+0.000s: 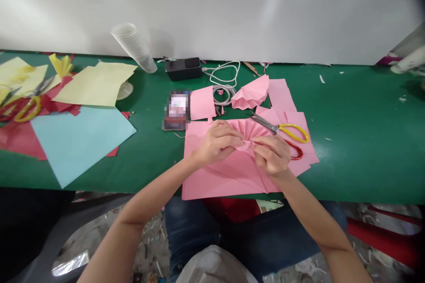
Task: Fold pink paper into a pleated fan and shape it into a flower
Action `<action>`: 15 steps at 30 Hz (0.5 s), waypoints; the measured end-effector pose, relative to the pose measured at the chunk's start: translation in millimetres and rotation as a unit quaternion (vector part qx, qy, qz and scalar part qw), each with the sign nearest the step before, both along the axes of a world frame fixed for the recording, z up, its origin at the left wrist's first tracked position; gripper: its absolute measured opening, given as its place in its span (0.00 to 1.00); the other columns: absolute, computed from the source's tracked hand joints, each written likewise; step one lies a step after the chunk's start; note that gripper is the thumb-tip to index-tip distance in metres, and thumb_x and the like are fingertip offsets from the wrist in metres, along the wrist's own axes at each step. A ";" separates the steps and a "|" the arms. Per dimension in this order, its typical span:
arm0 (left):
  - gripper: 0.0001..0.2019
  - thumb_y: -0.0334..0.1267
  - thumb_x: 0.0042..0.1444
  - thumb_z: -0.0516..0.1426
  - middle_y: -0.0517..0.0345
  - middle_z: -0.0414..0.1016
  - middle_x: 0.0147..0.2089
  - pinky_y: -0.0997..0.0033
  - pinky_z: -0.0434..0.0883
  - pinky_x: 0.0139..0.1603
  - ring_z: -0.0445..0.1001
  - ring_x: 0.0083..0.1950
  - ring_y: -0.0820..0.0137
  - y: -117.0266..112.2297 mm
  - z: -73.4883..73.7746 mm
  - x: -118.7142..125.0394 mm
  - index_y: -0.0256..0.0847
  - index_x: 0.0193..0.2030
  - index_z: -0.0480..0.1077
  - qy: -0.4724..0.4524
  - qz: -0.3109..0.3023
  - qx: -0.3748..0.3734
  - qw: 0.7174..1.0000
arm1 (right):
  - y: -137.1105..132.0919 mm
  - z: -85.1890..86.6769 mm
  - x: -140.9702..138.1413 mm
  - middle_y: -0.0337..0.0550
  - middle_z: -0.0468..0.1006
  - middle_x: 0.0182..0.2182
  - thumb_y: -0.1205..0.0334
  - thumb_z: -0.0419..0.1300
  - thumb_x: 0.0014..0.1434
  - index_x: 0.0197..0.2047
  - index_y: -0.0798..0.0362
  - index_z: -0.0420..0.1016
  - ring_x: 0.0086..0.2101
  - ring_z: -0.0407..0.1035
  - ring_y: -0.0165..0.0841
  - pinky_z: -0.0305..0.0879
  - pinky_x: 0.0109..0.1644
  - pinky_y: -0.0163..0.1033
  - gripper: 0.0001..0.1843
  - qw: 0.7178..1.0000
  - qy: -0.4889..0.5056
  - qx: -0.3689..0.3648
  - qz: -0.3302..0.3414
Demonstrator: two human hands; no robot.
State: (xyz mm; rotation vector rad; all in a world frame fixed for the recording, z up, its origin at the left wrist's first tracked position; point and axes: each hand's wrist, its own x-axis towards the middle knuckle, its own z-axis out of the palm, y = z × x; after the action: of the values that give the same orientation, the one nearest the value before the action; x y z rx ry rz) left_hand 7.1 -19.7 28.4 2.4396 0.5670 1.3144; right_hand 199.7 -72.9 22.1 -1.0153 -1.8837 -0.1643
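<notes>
My left hand and my right hand meet over a pleated pink paper, both pinching its folded middle with curled fingers. The pleated piece lies on a large flat pink sheet at the table's near edge. Scissors with one yellow and one red handle rest on the pink paper just right of my right hand. A second folded pink fan piece lies beyond my hands.
Green table. Light blue sheet, yellow sheets and red paper lie left, with another pair of scissors. A stack of cups, black box, white cable and a phone sit at the back.
</notes>
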 end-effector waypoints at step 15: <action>0.10 0.44 0.56 0.59 0.61 0.77 0.31 0.66 0.66 0.42 0.74 0.32 0.73 6.8 3.1 -4.8 0.42 0.41 0.68 -0.034 -0.062 0.000 0.998 | 4.5 3.3 -2.4 0.39 0.80 0.31 0.74 0.55 0.54 0.35 0.45 0.71 0.30 0.74 0.31 0.67 0.31 0.37 0.12 0.997 -0.011 0.077 0.017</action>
State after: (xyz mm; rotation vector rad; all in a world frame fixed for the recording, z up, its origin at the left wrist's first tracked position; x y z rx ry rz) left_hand 2.4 -12.9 31.5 2.3784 0.3929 1.3399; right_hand 197.3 -68.4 25.4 -0.8793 -1.8761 -0.2960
